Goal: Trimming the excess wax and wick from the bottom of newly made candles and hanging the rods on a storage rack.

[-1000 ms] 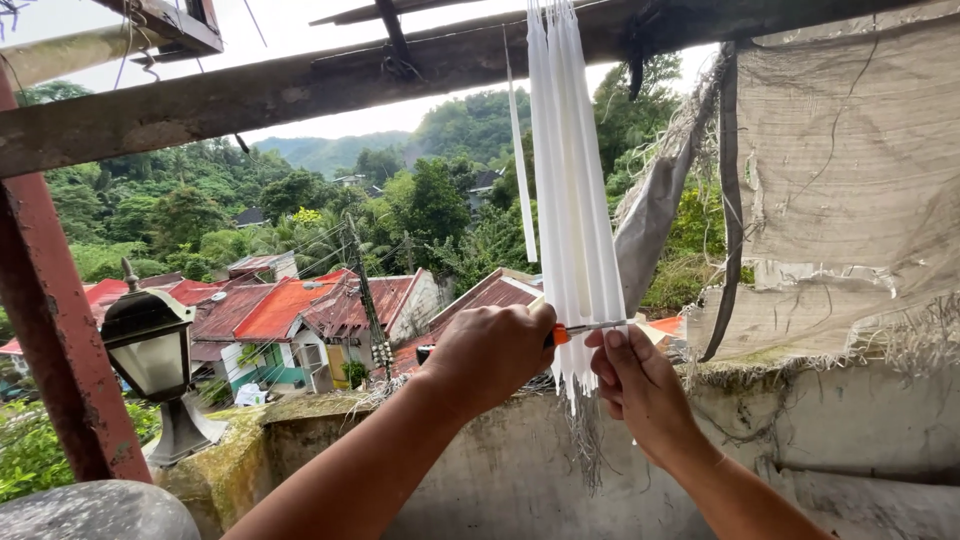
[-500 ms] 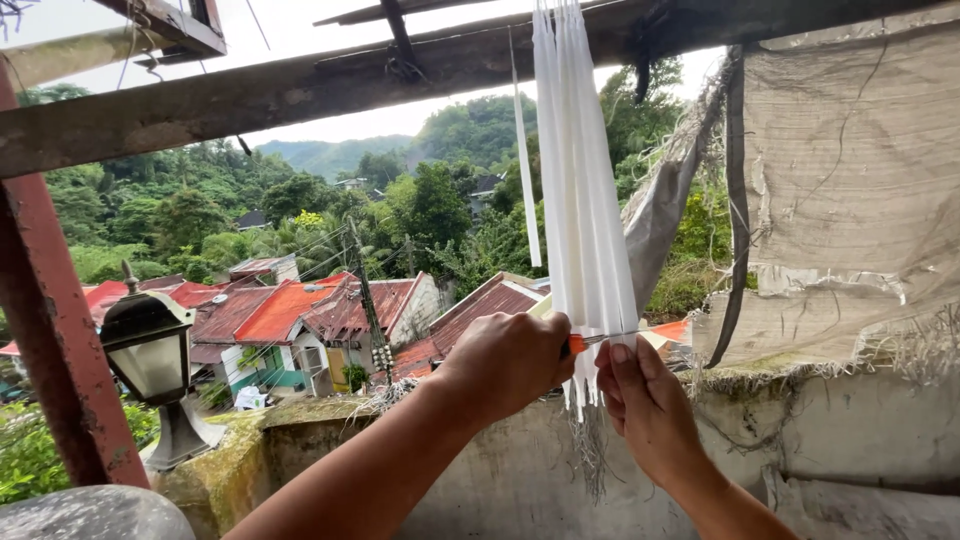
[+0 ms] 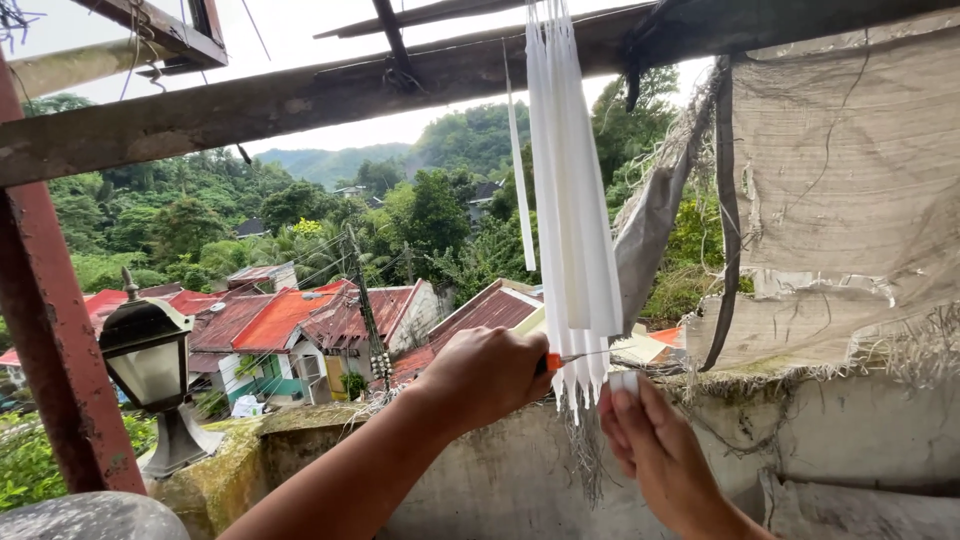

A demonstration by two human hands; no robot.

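L hand (image 3: 487, 375) w/ 1 knife (image 3: 562, 359), 1 strip bunch (image 3: 573, 200), R hand (image 3: 655, 450)

A bundle of long white candles (image 3: 572, 200) hangs straight down by its wicks from the weathered beam, tapered ends lowest. An orange-handled blade (image 3: 560, 358) lies across those lower ends, horizontal. 1 small white cut piece (image 3: 623, 381), probably wax, sits just below.
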